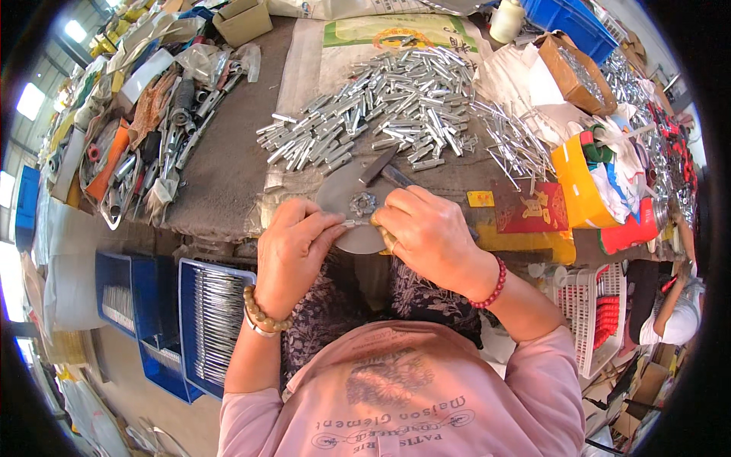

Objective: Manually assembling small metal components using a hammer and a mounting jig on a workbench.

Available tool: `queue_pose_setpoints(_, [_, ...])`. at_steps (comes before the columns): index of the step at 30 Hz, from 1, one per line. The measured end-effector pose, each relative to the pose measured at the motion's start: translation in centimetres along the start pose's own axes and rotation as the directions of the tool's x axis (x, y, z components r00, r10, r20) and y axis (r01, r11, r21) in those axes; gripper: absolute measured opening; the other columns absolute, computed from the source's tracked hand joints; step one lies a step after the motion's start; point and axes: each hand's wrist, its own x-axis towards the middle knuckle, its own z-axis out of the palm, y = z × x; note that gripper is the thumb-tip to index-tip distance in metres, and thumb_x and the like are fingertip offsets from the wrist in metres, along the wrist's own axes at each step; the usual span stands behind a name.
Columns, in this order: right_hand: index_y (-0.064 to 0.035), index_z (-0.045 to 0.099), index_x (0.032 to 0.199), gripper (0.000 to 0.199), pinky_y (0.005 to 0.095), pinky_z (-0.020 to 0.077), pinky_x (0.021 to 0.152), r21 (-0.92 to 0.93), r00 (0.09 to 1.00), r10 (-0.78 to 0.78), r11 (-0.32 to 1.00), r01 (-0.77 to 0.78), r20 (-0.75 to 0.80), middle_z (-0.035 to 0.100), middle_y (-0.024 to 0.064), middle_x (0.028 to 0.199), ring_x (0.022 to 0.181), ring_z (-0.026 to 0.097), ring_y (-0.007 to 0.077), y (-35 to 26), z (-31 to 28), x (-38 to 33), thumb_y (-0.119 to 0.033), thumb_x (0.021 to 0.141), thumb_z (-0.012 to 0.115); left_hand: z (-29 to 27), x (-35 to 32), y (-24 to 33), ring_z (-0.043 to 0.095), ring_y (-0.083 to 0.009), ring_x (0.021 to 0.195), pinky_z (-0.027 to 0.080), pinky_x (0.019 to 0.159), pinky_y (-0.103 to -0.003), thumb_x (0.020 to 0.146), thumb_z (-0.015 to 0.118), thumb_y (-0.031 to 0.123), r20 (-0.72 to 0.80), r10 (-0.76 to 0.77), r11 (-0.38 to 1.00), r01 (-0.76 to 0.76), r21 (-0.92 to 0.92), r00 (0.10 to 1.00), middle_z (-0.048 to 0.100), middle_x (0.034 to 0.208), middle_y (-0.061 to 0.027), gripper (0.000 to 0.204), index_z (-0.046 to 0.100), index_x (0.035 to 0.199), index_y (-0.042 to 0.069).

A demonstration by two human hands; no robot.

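1. lower left of the frame: a blue bin held metal rods.
2. just left of centre: the left hand pinched a small silvery piece between thumb and fingertips.
3. centre: that piece sat over a grey round plate, near a heap of shiny bits.
4. upper centre: a hammer lay below many metal tubes.
5. right of centre: the right hand had its fingers drawn together; whether they held anything, i could not tell.
6. farther right: a red envelope lay flat.

Open lane left: bare brown tabletop between tool heap and silver tube pile. Between left hand and right hand: narrow gap over grey disc, small metal parts in it. Far: hammer, then pile, blocking. Right: thin rods, yellow box obstruct.
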Motion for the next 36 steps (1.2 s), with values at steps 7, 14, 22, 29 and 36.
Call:
queue_pose_setpoints(7, [-0.008, 0.064, 0.087, 0.01, 0.0399, 0.0574, 0.074, -0.036, 1.0, -0.016, 0.999, 0.015, -0.021, 0.058, 0.0072, 0.09, 0.089, 0.064, 0.0275, 0.1, 0.0, 0.3, -0.006, 0.08, 0.071, 0.1, 0.4, -0.1, 0.068, -0.0307, 0.091, 0.055, 0.077, -0.041, 0.081, 0.086, 0.01, -0.01, -0.009, 1.0, 0.009, 0.019, 1.0, 0.068, 0.095, -0.0071, 0.022, 0.08, 0.102, 0.009])
queue_pose_setpoints(14, [-0.0083, 0.062, 0.085, 0.008, 0.0389, 0.0569, 0.073, -0.053, 0.999, -0.036, 0.998, 0.034, -0.022, 0.057, 0.0071, 0.089, 0.088, 0.064, 0.027, 0.2, 0.1, 0.6, -0.007, 0.081, 0.07, 0.3, 0.1, -0.7, 0.068, -0.031, 0.09, 0.055, 0.075, -0.042, 0.082, 0.086, 0.009, 0.005, 0.028, 0.999, -0.028, 0.04, 1.0, 0.068, 0.095, -0.007, 0.019, 0.08, 0.1, 0.009])
queue_pose_setpoints(22, [-0.0077, 0.063, 0.085, 0.006, 0.0387, 0.0569, 0.073, -0.051, 0.998, -0.06, 0.997, 0.06, 0.001, 0.058, 0.0068, 0.091, 0.089, 0.064, 0.0262, 0.1, 0.1, 0.7, -0.007, 0.083, 0.068, 0.5, -0.3, -0.9, 0.069, -0.0292, 0.084, 0.055, 0.071, -0.039, 0.08, 0.086, 0.006, -0.025, 0.039, 0.999, -0.039, -0.009, 0.999, 0.068, 0.092, -0.0064, 0.022, 0.081, 0.1, 0.01])
queue_pose_setpoints(29, [-0.0077, 0.065, 0.088, 0.005, 0.037, 0.0574, 0.075, -0.055, 0.993, -0.121, 0.991, 0.121, 0.007, 0.06, 0.006, 0.094, 0.091, 0.064, 0.0255, 0.5, 0.5, 0.1, -0.009, 0.083, 0.067, 0.7, 0.1, -0.3, 0.069, -0.0297, 0.081, 0.055, 0.069, -0.039, 0.08, 0.086, 0.005, -0.015, 0.058, 0.998, -0.058, -0.003, 0.998, 0.067, 0.09, -0.0076, 0.02, 0.08, 0.098, 0.009])
queue_pose_setpoints(36, [-0.0098, 0.07, 0.092, 0.008, 0.0369, 0.057, 0.074, -0.051, 0.993, -0.071, 0.996, 0.067, -0.095, 0.061, 0.004, 0.094, 0.091, 0.065, 0.024, -0.1, -1.0, -0.6, -0.012, 0.084, 0.07, 0.5, -0.2, -0.1, 0.067, -0.0265, 0.081, 0.053, 0.071, -0.034, 0.082, 0.085, -0.001, 0.003, 0.021, 1.0, -0.021, -0.011, 1.0, 0.066, 0.091, -0.0098, 0.02, 0.08, 0.1, 0.005])
